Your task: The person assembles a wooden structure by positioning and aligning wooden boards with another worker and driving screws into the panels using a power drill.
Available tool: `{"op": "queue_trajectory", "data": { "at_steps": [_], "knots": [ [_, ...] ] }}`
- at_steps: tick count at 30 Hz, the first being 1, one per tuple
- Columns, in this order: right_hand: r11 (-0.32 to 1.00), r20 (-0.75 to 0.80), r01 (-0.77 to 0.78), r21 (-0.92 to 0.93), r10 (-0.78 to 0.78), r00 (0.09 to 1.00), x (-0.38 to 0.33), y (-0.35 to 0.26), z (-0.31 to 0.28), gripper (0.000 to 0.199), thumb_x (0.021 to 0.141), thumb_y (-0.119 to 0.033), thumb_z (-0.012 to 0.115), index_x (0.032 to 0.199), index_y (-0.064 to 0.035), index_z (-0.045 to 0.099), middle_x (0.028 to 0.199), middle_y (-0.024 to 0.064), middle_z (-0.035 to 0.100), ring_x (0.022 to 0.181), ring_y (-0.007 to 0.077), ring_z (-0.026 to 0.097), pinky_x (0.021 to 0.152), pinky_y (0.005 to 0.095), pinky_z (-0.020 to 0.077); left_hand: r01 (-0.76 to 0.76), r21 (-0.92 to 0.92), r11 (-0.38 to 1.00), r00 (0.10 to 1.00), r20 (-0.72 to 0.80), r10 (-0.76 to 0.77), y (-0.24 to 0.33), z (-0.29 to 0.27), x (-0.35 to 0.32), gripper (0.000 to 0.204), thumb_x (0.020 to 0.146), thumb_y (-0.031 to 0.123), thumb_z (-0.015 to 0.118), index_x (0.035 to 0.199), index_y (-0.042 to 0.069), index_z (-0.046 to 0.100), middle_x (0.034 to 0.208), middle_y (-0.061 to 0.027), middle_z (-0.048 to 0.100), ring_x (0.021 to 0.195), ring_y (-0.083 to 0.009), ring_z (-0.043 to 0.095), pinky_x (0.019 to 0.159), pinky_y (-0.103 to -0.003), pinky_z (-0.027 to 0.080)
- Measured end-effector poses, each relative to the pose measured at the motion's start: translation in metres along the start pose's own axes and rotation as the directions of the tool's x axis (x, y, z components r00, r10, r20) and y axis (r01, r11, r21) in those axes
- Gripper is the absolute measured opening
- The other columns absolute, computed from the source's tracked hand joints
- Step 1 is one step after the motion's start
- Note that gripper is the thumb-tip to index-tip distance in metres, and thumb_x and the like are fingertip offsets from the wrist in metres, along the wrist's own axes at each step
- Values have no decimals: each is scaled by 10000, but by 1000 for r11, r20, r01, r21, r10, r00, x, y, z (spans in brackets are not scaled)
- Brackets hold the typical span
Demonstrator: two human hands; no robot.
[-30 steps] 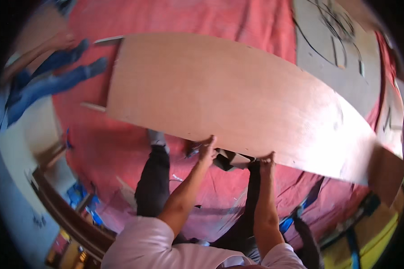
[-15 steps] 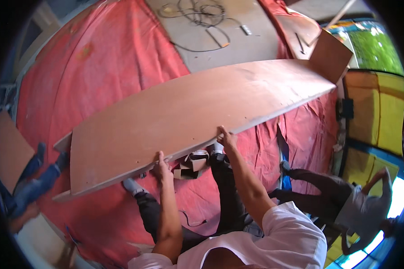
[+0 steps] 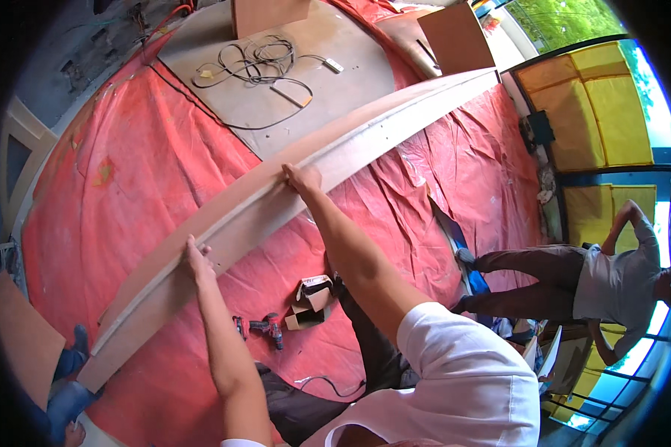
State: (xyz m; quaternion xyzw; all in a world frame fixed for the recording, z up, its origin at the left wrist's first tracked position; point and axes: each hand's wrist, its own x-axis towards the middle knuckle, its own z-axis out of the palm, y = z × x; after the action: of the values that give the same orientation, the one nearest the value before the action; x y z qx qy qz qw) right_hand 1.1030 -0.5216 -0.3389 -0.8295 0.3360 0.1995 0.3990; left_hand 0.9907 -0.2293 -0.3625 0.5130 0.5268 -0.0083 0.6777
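A long brown wooden panel [image 3: 250,227] with a pale edge runs diagonally from lower left to upper right. It stands tilted up on its long side, so its near side faces me. My left hand [image 3: 199,259] grips the upper edge toward the left end, fingers over the top and thumb on the near side. Further right along that edge, my right hand [image 3: 303,179] is closed on the panel in the same way. Below the panel, a red and black cordless drill [image 3: 268,328] and an open cardboard box [image 3: 311,304] lie on the red sheet [image 3: 395,246] covering the floor.
A brown board [image 3: 455,39] stands at the panel's far end. Beyond lies a coiled black cable [image 3: 257,63] with a white power strip [image 3: 333,65]. One person [image 3: 552,276] stands at right. At left, another person's leg [image 3: 71,402] is beside the panel's end, near a brown board [image 3: 26,328].
The panel has tipped up from lying nearly flat, its near edge rising so the side now shows. Both hands have moved up and left with it. The drill has come into view.
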Motion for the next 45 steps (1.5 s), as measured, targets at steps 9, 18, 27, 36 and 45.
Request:
{"op": "queue_trajectory", "data": {
  "at_steps": [9,18,27,36,45],
  "knots": [
    [996,-142,47,-82,-58,988,29,-98,28,415,670,-396,656,796,-1,678,806,139,670,763,234,657,736,314,510,7,87,996,992,122,-18,60,22,92,359,788,513,541,633,204,442,523,64,470,439,-60,449,392,-258,194],
    [332,476,688,-646,-529,702,112,-108,26,414,829,-382,538,965,-3,633,928,172,633,791,264,621,689,353,506,475,-99,874,802,457,-384,72,66,113,436,819,415,501,950,11,600,929,-78,600,839,-189,551,742,-309,466],
    [905,596,-104,413,-182,782,103,-109,62,352,833,-352,574,905,-8,583,712,103,603,568,179,576,516,288,508,-160,164,973,984,102,145,97,19,110,453,878,347,413,927,-83,548,718,-153,640,485,-213,620,504,-333,503],
    [957,208,162,239,-213,954,158,-86,11,356,749,-396,685,733,-61,569,553,50,535,424,172,518,383,272,442,8,125,992,983,180,-31,107,62,59,375,879,366,441,842,10,554,652,-106,594,527,-217,602,542,-410,472],
    [917,211,56,396,-150,966,76,-42,12,429,748,-447,673,668,-32,602,594,47,557,473,126,508,432,262,434,-268,239,933,962,122,245,50,26,41,432,878,339,411,639,18,573,539,-109,604,476,-213,598,574,-322,500]
  ]
}}
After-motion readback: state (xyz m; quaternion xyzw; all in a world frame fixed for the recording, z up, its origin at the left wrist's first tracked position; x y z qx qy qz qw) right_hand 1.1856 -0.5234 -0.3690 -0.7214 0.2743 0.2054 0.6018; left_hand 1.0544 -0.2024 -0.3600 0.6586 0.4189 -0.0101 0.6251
